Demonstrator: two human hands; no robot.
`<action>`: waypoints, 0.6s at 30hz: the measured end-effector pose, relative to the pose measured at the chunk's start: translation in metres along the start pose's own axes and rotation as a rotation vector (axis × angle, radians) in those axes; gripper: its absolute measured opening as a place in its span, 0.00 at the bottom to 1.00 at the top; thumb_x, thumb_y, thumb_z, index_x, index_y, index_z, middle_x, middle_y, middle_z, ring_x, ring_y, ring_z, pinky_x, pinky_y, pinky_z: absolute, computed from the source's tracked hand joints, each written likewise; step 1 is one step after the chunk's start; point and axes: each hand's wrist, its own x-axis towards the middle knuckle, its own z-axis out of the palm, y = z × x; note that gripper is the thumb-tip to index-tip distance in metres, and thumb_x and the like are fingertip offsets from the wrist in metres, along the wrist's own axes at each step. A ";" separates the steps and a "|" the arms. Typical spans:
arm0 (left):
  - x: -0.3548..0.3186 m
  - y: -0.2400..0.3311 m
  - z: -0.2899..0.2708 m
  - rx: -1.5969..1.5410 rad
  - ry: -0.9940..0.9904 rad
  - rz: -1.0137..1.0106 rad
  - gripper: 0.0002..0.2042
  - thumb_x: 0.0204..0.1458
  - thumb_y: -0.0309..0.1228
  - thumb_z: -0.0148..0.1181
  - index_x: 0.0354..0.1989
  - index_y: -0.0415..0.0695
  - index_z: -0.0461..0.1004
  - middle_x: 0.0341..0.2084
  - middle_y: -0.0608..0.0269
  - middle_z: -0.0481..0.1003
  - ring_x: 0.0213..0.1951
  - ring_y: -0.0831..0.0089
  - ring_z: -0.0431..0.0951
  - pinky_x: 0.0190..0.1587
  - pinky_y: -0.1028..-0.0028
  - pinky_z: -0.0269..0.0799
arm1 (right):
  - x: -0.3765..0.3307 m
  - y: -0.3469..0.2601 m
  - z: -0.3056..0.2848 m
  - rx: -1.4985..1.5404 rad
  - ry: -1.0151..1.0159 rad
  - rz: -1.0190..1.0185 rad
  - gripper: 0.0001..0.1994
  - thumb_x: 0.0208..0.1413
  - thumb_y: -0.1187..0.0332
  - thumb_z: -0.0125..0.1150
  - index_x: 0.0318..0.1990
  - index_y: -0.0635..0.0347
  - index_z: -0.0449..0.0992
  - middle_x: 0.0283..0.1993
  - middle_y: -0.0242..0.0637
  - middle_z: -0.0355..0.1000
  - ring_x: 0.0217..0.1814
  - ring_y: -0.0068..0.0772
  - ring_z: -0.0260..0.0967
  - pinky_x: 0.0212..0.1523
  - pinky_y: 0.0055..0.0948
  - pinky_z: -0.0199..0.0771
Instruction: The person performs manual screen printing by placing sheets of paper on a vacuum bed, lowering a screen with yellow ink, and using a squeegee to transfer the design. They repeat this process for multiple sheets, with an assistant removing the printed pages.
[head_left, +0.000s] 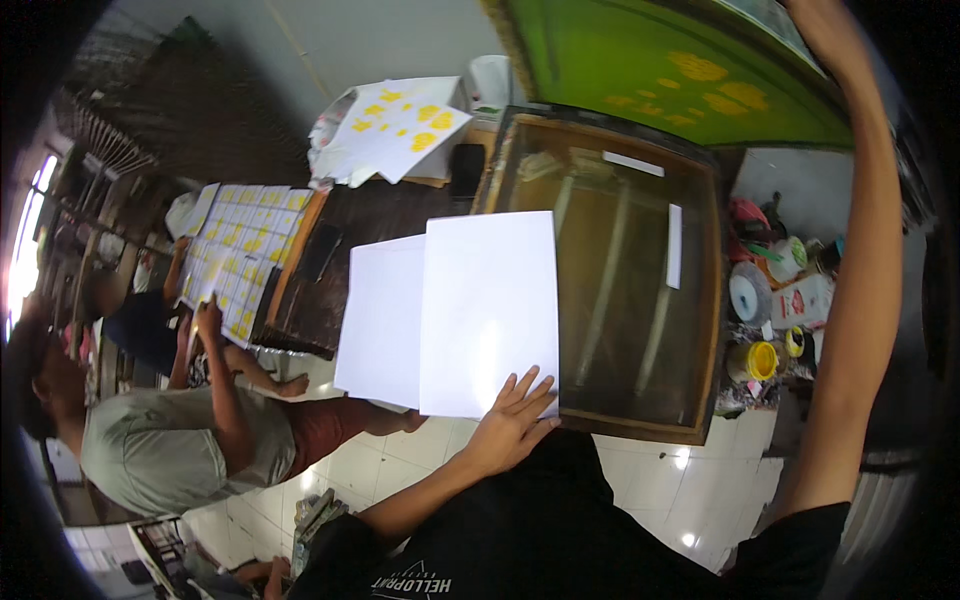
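Observation:
My left hand [513, 425] lies with fingers spread on the lower right corner of a white paper sheet [488, 310]. That sheet overlaps another pile of white paper [383, 320] and the left side of a glass-topped wooden printing table [640, 330]. Stretched up at the far right, my right hand [825, 38] grips the edge of a raised green screen printing frame [650, 65]; its fingertips are partly cut off by the picture's edge. Yellow flower-like shapes show on the green mesh. Two white strips [674, 246] are stuck on the glass.
A printed sheet with yellow shapes [405, 130] tops a stack behind the paper. Paint tubs [752, 361] and other supplies crowd the right side. At left, a person in a grey-green shirt [190, 440] and another person stand by a table of yellow-printed sheets [240, 240].

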 end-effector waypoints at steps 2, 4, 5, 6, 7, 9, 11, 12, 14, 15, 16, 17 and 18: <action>0.012 0.002 0.000 -0.063 0.005 -0.108 0.21 0.65 0.34 0.58 0.64 0.36 0.71 0.64 0.44 0.71 0.70 0.46 0.63 0.72 0.54 0.58 | -0.002 -0.001 0.001 -0.007 0.059 0.061 0.21 0.59 0.59 0.63 0.49 0.72 0.74 0.48 0.57 0.76 0.51 0.48 0.73 0.53 0.42 0.70; 0.043 -0.012 -0.012 -0.063 0.121 -0.062 0.23 0.64 0.36 0.60 0.64 0.37 0.71 0.62 0.43 0.72 0.68 0.46 0.67 0.69 0.55 0.63 | -0.002 0.001 0.002 -0.001 0.061 0.021 0.20 0.59 0.60 0.64 0.48 0.71 0.75 0.47 0.57 0.76 0.49 0.49 0.73 0.52 0.42 0.71; 0.065 -0.027 -0.023 0.049 0.172 0.010 0.24 0.64 0.36 0.61 0.65 0.38 0.70 0.62 0.43 0.72 0.68 0.47 0.66 0.70 0.55 0.61 | -0.001 0.002 0.002 0.006 0.063 -0.001 0.20 0.59 0.60 0.64 0.47 0.71 0.76 0.46 0.56 0.77 0.48 0.49 0.74 0.52 0.42 0.71; 0.091 -0.042 -0.033 0.152 0.211 0.105 0.27 0.62 0.36 0.62 0.68 0.40 0.67 0.65 0.43 0.69 0.69 0.46 0.64 0.72 0.51 0.55 | 0.000 0.004 0.003 0.020 0.040 -0.018 0.20 0.59 0.60 0.64 0.47 0.71 0.76 0.45 0.56 0.77 0.48 0.50 0.74 0.52 0.43 0.72; 0.118 -0.058 -0.042 0.300 0.207 0.104 0.31 0.61 0.40 0.63 0.72 0.46 0.64 0.69 0.40 0.63 0.72 0.41 0.58 0.73 0.44 0.48 | 0.002 0.006 0.003 0.035 0.017 -0.034 0.20 0.59 0.60 0.64 0.47 0.71 0.76 0.45 0.56 0.78 0.48 0.50 0.75 0.51 0.44 0.72; 0.165 -0.079 -0.048 0.611 0.006 -0.130 0.35 0.63 0.57 0.54 0.77 0.59 0.56 0.77 0.37 0.42 0.78 0.37 0.36 0.75 0.39 0.30 | 0.008 0.010 0.005 0.059 0.014 -0.045 0.20 0.59 0.60 0.65 0.48 0.72 0.77 0.46 0.57 0.78 0.49 0.51 0.75 0.52 0.44 0.72; 0.212 -0.085 -0.039 0.571 -0.088 -0.136 0.38 0.62 0.64 0.47 0.78 0.62 0.52 0.78 0.38 0.36 0.78 0.40 0.30 0.75 0.40 0.27 | 0.012 0.015 0.006 0.038 0.019 -0.008 0.20 0.59 0.62 0.64 0.49 0.74 0.77 0.45 0.59 0.78 0.49 0.52 0.76 0.53 0.45 0.73; 0.236 -0.082 -0.030 0.564 -0.110 -0.085 0.39 0.62 0.65 0.46 0.78 0.62 0.52 0.78 0.38 0.36 0.78 0.40 0.30 0.75 0.40 0.27 | 0.013 0.018 0.006 0.062 0.003 -0.016 0.20 0.59 0.63 0.64 0.48 0.74 0.77 0.45 0.60 0.78 0.49 0.54 0.76 0.53 0.45 0.73; 0.278 -0.065 -0.003 0.555 -0.155 -0.023 0.40 0.61 0.67 0.46 0.78 0.62 0.51 0.79 0.41 0.36 0.79 0.42 0.30 0.76 0.42 0.27 | 0.014 0.023 0.004 0.084 -0.006 -0.071 0.19 0.60 0.63 0.63 0.47 0.75 0.78 0.45 0.62 0.78 0.49 0.57 0.77 0.53 0.46 0.73; 0.299 -0.055 0.009 0.535 -0.173 -0.013 0.41 0.60 0.67 0.47 0.78 0.61 0.51 0.79 0.42 0.37 0.79 0.42 0.30 0.76 0.42 0.28 | 0.014 0.026 0.003 0.085 0.003 -0.119 0.19 0.60 0.63 0.63 0.47 0.76 0.79 0.44 0.64 0.78 0.49 0.59 0.77 0.54 0.47 0.73; 0.318 -0.046 0.019 0.543 -0.186 0.005 0.42 0.59 0.68 0.47 0.78 0.61 0.52 0.79 0.42 0.37 0.79 0.42 0.31 0.76 0.42 0.28 | 0.015 0.028 0.002 0.082 0.016 -0.148 0.19 0.60 0.63 0.62 0.46 0.76 0.79 0.44 0.65 0.78 0.48 0.60 0.77 0.53 0.48 0.74; 0.335 -0.038 0.028 0.557 -0.218 0.005 0.42 0.59 0.68 0.47 0.78 0.60 0.52 0.79 0.42 0.37 0.79 0.43 0.31 0.76 0.41 0.29 | 0.017 0.032 0.003 0.079 0.030 -0.176 0.19 0.60 0.63 0.62 0.45 0.76 0.80 0.43 0.66 0.78 0.48 0.62 0.77 0.53 0.49 0.74; 0.350 -0.031 0.036 0.581 -0.237 -0.003 0.43 0.58 0.69 0.47 0.79 0.61 0.51 0.79 0.44 0.37 0.79 0.44 0.31 0.76 0.41 0.30 | 0.020 0.035 0.004 0.070 0.050 -0.186 0.18 0.60 0.63 0.61 0.43 0.76 0.81 0.42 0.67 0.78 0.47 0.64 0.77 0.52 0.50 0.74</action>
